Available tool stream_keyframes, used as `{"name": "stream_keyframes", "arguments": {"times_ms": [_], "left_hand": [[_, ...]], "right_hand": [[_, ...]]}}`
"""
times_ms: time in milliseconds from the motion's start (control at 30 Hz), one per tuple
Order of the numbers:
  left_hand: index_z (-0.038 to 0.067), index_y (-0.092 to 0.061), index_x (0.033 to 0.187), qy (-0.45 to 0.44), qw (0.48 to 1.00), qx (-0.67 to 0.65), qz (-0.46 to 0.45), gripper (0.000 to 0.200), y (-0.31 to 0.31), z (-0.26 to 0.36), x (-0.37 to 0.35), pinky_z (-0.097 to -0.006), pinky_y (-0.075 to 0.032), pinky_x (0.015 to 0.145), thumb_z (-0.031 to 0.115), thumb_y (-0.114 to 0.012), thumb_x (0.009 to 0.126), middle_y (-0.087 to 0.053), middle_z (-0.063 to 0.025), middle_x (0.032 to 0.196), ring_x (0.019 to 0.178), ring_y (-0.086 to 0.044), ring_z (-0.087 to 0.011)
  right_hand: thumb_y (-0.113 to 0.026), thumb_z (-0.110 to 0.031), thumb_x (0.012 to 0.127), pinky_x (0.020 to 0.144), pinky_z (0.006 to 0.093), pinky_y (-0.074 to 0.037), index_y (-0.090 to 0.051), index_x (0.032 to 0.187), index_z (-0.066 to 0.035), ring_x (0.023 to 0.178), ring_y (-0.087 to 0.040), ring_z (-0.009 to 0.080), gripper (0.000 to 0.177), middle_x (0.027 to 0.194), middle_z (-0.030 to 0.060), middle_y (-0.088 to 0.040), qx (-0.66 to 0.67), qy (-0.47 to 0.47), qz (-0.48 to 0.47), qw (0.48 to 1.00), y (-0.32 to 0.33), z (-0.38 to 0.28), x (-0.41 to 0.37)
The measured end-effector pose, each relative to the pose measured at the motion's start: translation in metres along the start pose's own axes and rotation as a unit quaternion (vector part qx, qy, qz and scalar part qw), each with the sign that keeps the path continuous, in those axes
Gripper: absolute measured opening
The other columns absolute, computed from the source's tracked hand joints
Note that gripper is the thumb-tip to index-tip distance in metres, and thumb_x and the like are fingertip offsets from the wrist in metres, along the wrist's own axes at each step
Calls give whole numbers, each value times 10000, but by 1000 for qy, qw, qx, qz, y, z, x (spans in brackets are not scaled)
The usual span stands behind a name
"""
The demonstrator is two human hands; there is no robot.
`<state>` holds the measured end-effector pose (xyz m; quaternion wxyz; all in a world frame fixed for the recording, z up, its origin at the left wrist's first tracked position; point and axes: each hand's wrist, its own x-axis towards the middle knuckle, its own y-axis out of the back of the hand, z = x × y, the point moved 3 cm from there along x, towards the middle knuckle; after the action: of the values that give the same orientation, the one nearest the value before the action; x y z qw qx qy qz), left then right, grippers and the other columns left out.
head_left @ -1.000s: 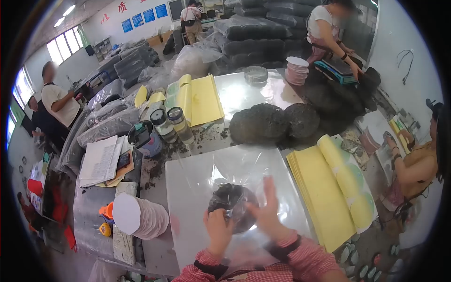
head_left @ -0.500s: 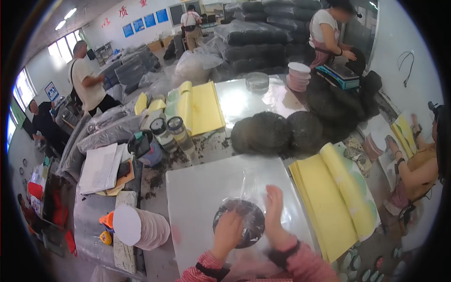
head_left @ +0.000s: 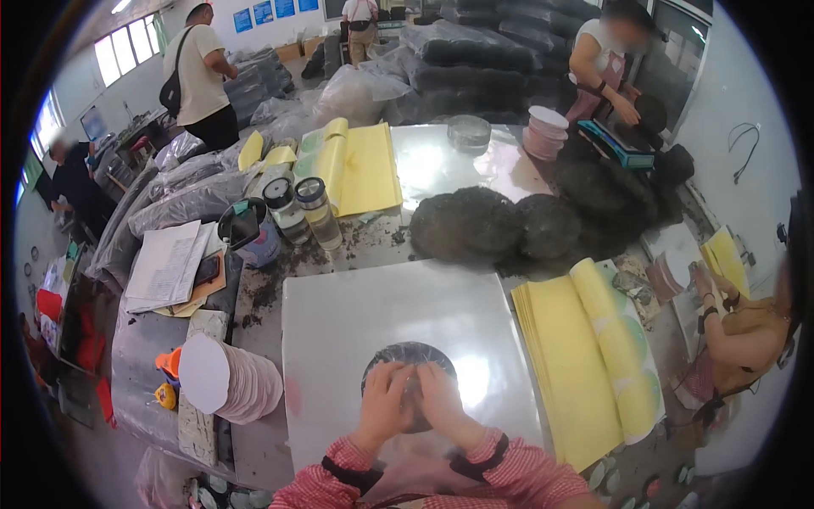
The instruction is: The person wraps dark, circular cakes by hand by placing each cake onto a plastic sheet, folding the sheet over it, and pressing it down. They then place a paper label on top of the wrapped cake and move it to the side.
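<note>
A round, flat black cake (head_left: 431,350) under clear plastic wrap (head_left: 409,355) lies on a shiny metal sheet (head_left: 339,314) in front of me. My left hand (head_left: 386,403) rests on its left part, fingers bent inward. From the right, my right hand (head_left: 443,407) reaches over the same cake, its fingertips meeting those of the left near the middle. Both hands seem to gather the wrap there; the fingertips partly hide it. A stack of round pale paper discs (head_left: 242,382) stands to the left, and a pile of yellow printed sheets (head_left: 564,373) lies to the right.
Dark round cakes (head_left: 475,229) are heaped beyond the sheet. Two lidded jars (head_left: 318,216), a bucket (head_left: 254,237) and papers (head_left: 165,271) stand back left. A co-worker (head_left: 746,331) sits at right; another stands by a scale (head_left: 617,144). Wrapped black bundles (head_left: 466,76) fill the back.
My right hand has come down from beside the cake onto it. The left hand has shifted, and the peak of loose wrap no longer stands up. My view has tilted slightly.
</note>
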<state>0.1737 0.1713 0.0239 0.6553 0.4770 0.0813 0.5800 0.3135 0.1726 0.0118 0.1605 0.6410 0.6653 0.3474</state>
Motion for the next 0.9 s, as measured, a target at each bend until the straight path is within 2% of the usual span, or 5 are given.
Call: {"name": "stream_keyframes", "arguments": {"times_ms": [133, 400, 700, 833, 900], "left_hand": [[-79, -437, 1435, -1, 984, 66, -166, 762, 1, 14, 7, -557, -201, 1206, 446, -630, 917, -393, -304, 1509, 1453, -323, -425], [-82, -446, 1440, -20, 970, 177, -166, 800, -21, 9, -2, -564, -176, 1211, 483, -621, 901, -353, -309, 1548, 1484, -293, -405], [-128, -435, 1424, -9, 972, 149, -182, 782, -19, 12, -1, -568, -124, 1219, 446, -614, 923, -343, -337, 1537, 1491, -259, -431], [-131, -389, 1453, -6, 966, 161, -201, 811, -19, 14, 0, -563, -97, 1225, 433, -623, 920, -303, -330, 1561, 1510, -210, -422], [-132, -381, 1457, -14, 965, 159, -206, 817, -18, 15, -1, -563, -94, 1226, 429, -629, 917, -296, -330, 1564, 1512, -204, -422]], "right_hand": [[-695, -108, 890, 763, 352, -558, -692, 1080, -12, 843, -700, 294, 213, 999, 164, -699, 242, -78, -27, 967, 45, 24, -14], [-598, -483, 956, 923, 523, -464, -651, 1035, 65, 1028, -608, 440, 556, 1006, 281, -665, -506, -329, 284, 745, 315, 293, -114], [-646, -368, 947, 743, 529, -522, -663, 895, -44, 832, -691, 412, 328, 863, 169, -719, -111, -319, 125, 933, 189, 103, -119], [-591, -260, 988, 688, 532, -517, -676, 900, -39, 756, -674, 419, 253, 793, 181, -704, -353, -139, 485, 788, 302, 119, -141], [-554, -284, 1002, 680, 546, -509, -680, 936, -36, 761, -671, 427, 286, 816, 187, -704, -380, -243, 322, 833, 325, 224, -185]]}}
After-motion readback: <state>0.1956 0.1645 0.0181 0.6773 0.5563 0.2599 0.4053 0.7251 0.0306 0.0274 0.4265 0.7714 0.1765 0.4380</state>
